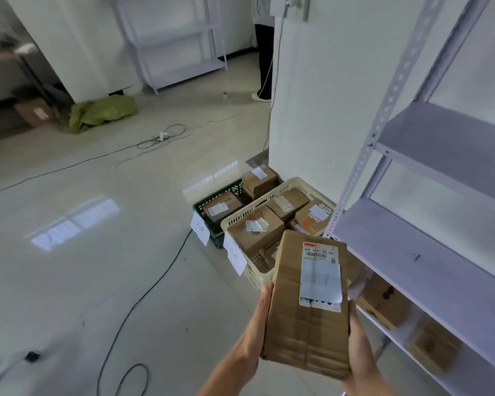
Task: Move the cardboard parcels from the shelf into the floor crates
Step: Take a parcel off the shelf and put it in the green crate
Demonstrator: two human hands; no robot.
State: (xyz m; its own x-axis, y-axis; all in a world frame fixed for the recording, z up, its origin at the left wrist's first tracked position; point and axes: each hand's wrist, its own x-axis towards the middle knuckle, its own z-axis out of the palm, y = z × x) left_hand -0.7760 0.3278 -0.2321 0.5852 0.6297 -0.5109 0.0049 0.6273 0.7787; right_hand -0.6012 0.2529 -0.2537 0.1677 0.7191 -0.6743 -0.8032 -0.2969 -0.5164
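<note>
I hold a long cardboard parcel [292,315] with a white shipping label between both hands, in front of me above the floor. My left hand [259,324] grips its left side and my right hand [360,347] grips its right side. Beyond it on the floor stand a cream crate [269,195] and a dark green crate [226,190], both holding several labelled parcels. The white metal shelf [429,267] is to my right. Two more parcels [383,301] lie on its lowest levels, partly hidden by the shelf boards.
Black cables [155,284] run across the glossy floor on the left. A green bag [100,112] and a brown box [35,111] lie far back left. Another white rack [177,47] stands by the far wall. A person's legs [265,61] show behind the white partition.
</note>
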